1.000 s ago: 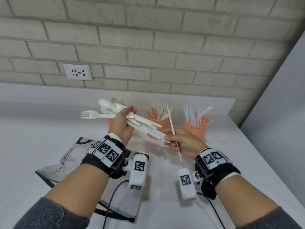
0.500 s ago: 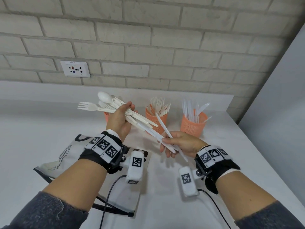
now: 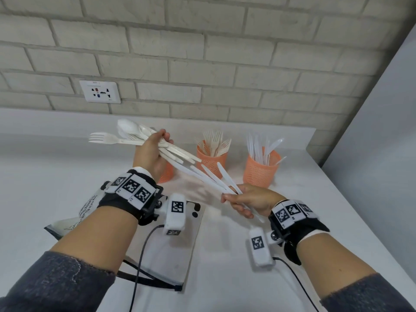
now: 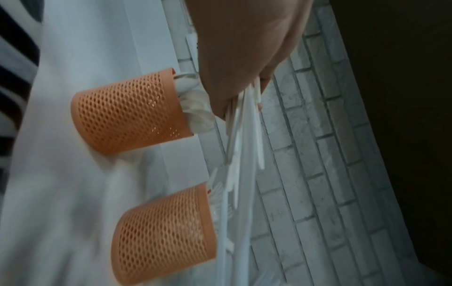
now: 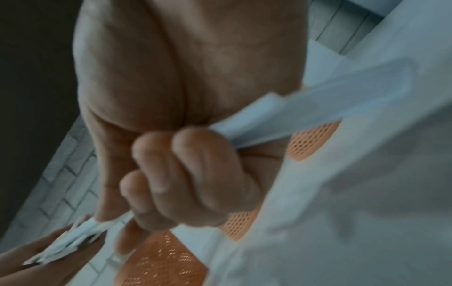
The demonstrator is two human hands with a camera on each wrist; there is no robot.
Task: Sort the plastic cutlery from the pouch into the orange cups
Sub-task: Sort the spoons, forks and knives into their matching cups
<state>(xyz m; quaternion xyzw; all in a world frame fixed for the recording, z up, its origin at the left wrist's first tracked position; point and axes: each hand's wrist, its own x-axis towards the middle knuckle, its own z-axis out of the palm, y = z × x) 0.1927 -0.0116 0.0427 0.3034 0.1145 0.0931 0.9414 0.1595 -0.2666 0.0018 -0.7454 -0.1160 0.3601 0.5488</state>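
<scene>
The left hand point(image 3: 151, 154) is raised above the white counter point(image 3: 56, 176), its fingers curled around a mixed bundle of white plastic cutlery point(image 3: 144, 139); a fork head and spoon bowls project to the left of the fist, and the handles fan out down and to the right. The right hand point(image 3: 249, 200) sits lower and to the right, fingers closed on white knives point(image 3: 221, 180) whose free ends angle up toward the bundle's handles; the right wrist view confirms the curled fingers point(image 5: 186, 164) clamped on a flat white handle, though it is blurred. Whether the knives are fully clear of the bundle cannot be told, as the pieces overlap where they cross. Three orange mesh cups stand on the counter near the back ledge: the left cup point(image 3: 166, 174) is mostly hidden behind the left hand, the middle cup point(image 3: 211, 161) holds forks with tines up, and the right cup point(image 3: 261, 170) holds knives. The left wrist view shows spoon bowls at the rim of the cup nearest that hand. The pouch point(image 3: 171, 251) lies flat on the counter beneath the left forearm, with printed text visible on its left part. A wall socket point(image 3: 100, 91) is set in the brick wall point(image 3: 225, 52) behind the counter. Both wrists carry marker-tagged bands with cabled camera units.
</scene>
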